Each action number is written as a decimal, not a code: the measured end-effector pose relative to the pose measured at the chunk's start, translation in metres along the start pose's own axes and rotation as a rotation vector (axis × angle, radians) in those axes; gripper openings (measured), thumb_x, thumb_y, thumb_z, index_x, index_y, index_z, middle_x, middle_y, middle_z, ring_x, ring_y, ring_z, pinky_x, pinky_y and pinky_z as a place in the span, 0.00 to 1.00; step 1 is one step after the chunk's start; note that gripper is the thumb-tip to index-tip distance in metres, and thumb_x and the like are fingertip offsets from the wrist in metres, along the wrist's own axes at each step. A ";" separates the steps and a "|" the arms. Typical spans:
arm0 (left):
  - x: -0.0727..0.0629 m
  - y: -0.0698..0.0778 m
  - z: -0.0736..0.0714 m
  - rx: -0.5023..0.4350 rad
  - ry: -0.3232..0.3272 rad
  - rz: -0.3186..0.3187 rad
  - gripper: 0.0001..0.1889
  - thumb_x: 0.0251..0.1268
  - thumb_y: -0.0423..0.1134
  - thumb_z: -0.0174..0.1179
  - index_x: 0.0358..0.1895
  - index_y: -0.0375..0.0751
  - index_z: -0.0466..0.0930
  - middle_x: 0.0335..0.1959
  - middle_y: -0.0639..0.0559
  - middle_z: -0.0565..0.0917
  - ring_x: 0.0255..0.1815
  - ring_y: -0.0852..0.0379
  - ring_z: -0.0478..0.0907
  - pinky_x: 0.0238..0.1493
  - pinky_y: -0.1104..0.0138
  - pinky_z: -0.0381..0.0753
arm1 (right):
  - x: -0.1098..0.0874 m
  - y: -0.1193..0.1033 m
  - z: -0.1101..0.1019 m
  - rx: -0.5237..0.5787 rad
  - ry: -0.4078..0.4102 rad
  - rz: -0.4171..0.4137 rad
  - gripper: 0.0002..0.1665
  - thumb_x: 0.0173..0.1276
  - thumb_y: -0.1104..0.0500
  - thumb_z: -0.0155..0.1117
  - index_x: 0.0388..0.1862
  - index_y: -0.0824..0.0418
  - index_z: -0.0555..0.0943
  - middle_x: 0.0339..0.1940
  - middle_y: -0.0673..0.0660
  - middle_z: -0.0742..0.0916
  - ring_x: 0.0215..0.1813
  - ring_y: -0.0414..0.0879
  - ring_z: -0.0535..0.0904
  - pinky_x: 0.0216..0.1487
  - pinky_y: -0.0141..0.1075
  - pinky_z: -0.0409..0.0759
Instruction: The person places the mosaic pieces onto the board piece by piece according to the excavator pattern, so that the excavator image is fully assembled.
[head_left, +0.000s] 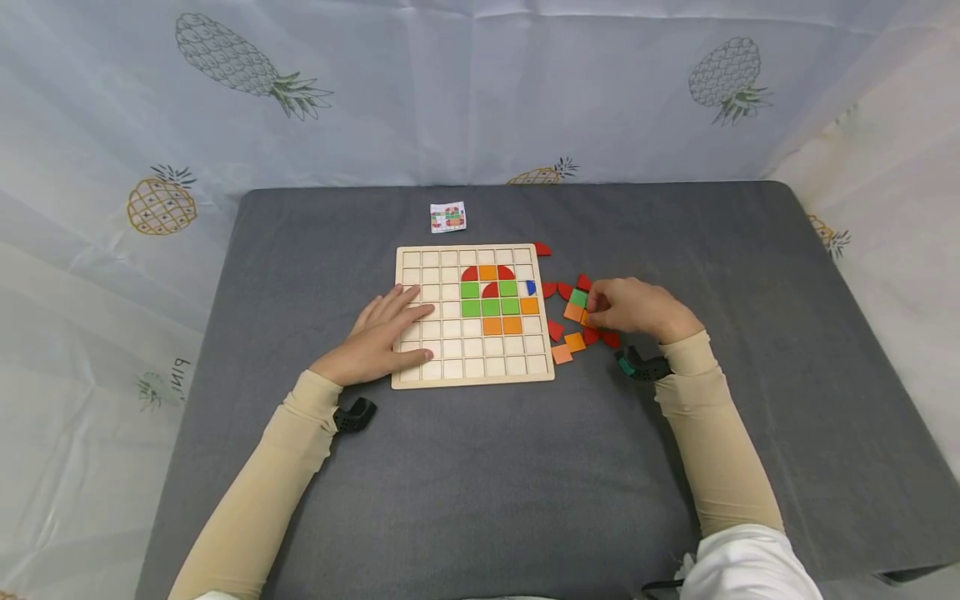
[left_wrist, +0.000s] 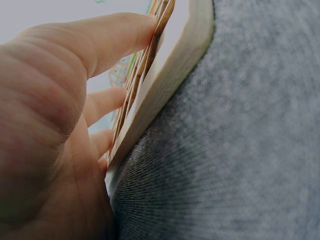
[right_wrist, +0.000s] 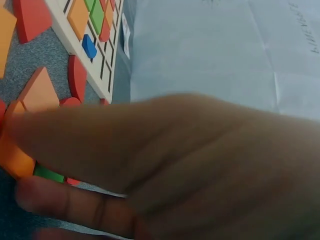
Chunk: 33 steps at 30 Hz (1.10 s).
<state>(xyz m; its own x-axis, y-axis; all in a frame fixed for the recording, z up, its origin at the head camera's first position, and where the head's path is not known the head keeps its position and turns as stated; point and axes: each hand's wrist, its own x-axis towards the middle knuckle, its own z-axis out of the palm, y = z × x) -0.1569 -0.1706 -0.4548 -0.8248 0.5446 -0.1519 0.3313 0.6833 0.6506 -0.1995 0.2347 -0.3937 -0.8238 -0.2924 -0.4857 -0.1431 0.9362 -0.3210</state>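
A wooden grid board (head_left: 472,383) lies on the table, bearing red, orange and green tiles and a blue piece (head_left: 531,287) near its right edge. My left hand (head_left: 382,337) rests with spread fingers on the board's left side; in the left wrist view its thumb (left_wrist: 122,32) lies over the rim. Right of the board my right hand (head_left: 633,308) is over a cluster of loose tiles. Its thumb and forefinger pinch an orange square tile (right_wrist: 17,159), partly hidden under the thumb. Beside that tile lie a green tile (head_left: 578,297) and a lighter orange tile (right_wrist: 41,92).
A small printed pattern card (head_left: 447,217) lies behind the board. Several red quarter-round pieces, one red piece (head_left: 543,249) by the board's far corner, and an orange tile (head_left: 574,342) are scattered along the right side. A pineapple-print curtain (head_left: 435,92) hangs behind the grey table (head_left: 480,483).
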 end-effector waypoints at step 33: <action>0.000 -0.003 0.003 0.010 0.003 0.006 0.39 0.69 0.54 0.63 0.80 0.52 0.59 0.85 0.50 0.45 0.87 0.49 0.32 0.83 0.45 0.31 | 0.007 -0.013 0.009 -0.012 0.352 -0.105 0.11 0.73 0.61 0.66 0.51 0.64 0.83 0.42 0.61 0.85 0.36 0.52 0.76 0.37 0.44 0.78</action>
<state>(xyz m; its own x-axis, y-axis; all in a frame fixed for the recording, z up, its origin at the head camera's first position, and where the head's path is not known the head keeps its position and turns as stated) -0.1561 -0.1709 -0.4589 -0.8243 0.5472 -0.1455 0.3411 0.6850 0.6438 -0.1984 0.2191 -0.3999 -0.9423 -0.3041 -0.1399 -0.2419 0.9075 -0.3433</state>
